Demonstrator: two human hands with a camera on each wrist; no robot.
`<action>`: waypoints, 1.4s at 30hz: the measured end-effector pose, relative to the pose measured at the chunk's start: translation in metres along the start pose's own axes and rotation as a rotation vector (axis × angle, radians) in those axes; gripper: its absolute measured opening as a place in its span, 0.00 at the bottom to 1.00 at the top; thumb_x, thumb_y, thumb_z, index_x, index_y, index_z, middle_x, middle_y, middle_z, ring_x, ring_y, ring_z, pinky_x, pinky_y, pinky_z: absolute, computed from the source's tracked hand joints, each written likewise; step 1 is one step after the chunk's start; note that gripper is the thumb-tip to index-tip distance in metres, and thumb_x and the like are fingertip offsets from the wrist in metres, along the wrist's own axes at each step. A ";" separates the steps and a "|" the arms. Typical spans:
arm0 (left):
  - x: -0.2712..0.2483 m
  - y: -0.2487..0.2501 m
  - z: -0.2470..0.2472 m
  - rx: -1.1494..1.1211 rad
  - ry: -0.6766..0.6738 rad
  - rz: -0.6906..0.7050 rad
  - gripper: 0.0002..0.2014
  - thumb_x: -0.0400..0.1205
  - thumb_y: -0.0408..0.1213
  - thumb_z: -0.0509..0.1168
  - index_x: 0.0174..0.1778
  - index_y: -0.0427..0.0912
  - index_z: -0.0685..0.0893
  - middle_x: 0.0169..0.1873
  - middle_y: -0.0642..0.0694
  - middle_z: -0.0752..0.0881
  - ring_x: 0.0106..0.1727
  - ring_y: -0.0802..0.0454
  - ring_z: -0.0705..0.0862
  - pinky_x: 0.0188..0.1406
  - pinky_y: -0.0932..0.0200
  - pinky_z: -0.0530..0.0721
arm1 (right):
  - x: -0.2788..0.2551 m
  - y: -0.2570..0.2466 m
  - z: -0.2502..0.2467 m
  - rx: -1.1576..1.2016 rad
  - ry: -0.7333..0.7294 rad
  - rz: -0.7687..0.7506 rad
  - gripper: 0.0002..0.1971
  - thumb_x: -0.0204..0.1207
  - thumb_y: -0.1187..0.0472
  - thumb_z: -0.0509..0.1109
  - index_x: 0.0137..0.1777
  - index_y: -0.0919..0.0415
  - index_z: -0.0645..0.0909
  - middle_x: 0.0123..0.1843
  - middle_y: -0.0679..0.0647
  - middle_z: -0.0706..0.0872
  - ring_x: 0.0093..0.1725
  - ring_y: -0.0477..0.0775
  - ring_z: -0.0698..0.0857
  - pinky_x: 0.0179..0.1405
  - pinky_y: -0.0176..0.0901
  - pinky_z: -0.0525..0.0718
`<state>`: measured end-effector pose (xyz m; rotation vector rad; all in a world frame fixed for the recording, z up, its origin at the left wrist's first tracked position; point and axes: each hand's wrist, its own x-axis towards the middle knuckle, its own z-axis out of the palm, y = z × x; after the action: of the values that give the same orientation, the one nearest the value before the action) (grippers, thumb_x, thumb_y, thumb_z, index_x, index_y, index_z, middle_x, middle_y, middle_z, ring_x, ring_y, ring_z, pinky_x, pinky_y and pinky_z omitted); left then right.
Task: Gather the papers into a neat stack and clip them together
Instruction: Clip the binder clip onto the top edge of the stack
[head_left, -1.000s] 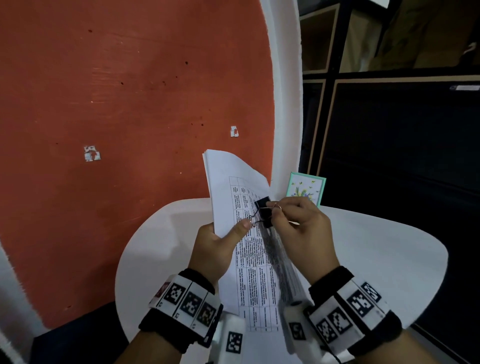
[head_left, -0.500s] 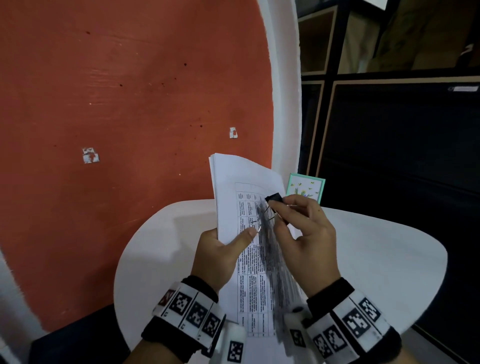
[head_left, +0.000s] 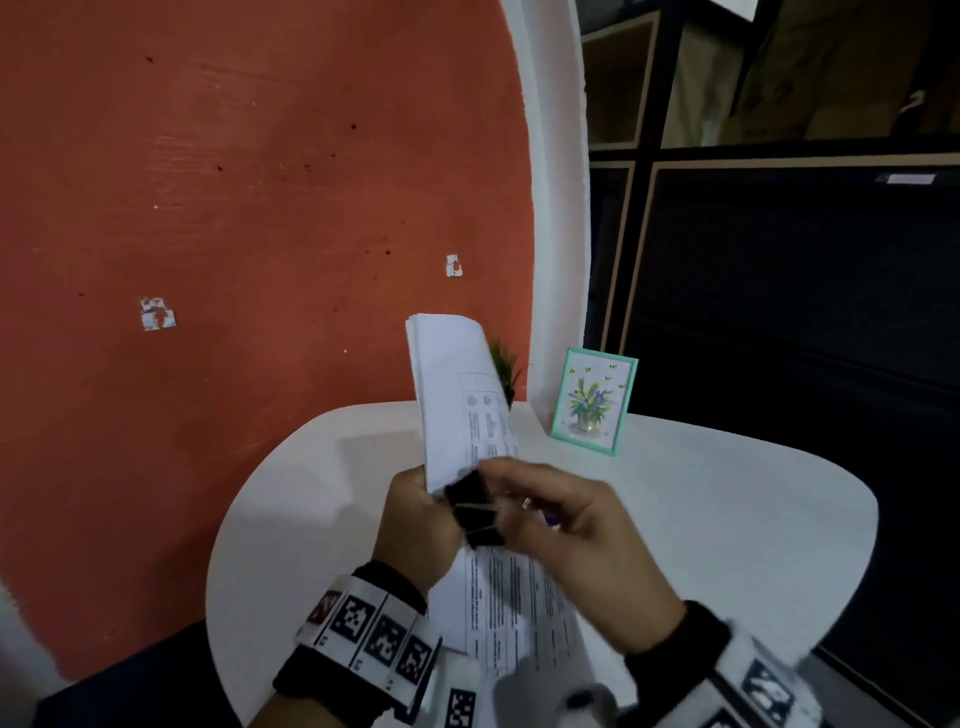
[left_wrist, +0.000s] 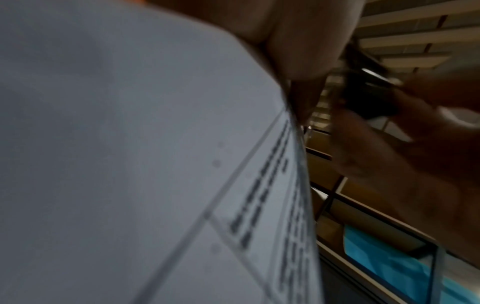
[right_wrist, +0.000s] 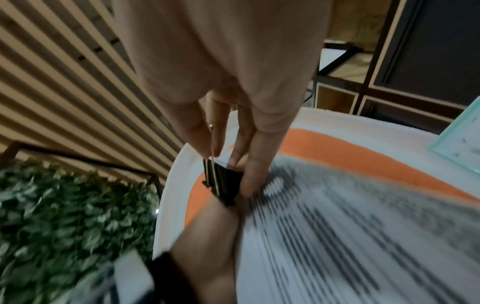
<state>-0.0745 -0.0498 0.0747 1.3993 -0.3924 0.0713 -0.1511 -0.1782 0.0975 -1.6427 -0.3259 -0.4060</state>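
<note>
Binder clip (head_left: 474, 512), pinched by right hand (head_left: 576, 540), now lower, beside left hand (head_left: 415, 525) gripping papers (head_left: 452, 395).

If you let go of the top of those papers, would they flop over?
Probably. The papers already curl at the top above the left hand, so they look bendy. They seem light, held in one hand. The black clip, pinched by the right hand, should hold them together.

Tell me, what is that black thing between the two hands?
A black binder clip. The right hand pinches its wire handles while the left hand grips the papers beside it. The head view shows it best.
</note>
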 end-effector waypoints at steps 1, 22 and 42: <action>0.000 -0.002 0.001 0.007 -0.026 0.011 0.10 0.76 0.21 0.68 0.38 0.39 0.90 0.31 0.47 0.91 0.36 0.55 0.89 0.35 0.64 0.86 | -0.001 0.004 0.004 -0.056 0.005 -0.011 0.20 0.68 0.69 0.68 0.56 0.51 0.88 0.51 0.48 0.89 0.54 0.52 0.87 0.59 0.51 0.85; 0.037 0.012 -0.047 0.750 -0.032 0.192 0.35 0.63 0.68 0.62 0.27 0.31 0.81 0.18 0.44 0.75 0.20 0.52 0.72 0.23 0.60 0.71 | 0.006 0.009 -0.029 0.126 0.207 0.034 0.21 0.68 0.74 0.71 0.54 0.48 0.81 0.48 0.50 0.82 0.47 0.49 0.81 0.49 0.44 0.85; 0.027 0.023 -0.040 0.471 -0.082 0.298 0.12 0.71 0.54 0.73 0.32 0.49 0.91 0.26 0.43 0.89 0.27 0.49 0.86 0.27 0.57 0.85 | 0.057 -0.065 -0.075 -0.641 0.373 -0.537 0.12 0.60 0.67 0.83 0.41 0.61 0.84 0.39 0.53 0.86 0.39 0.49 0.89 0.40 0.38 0.88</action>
<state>-0.0465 -0.0121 0.0998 1.8004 -0.6818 0.3708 -0.1341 -0.2473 0.1870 -2.0329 -0.3740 -1.3118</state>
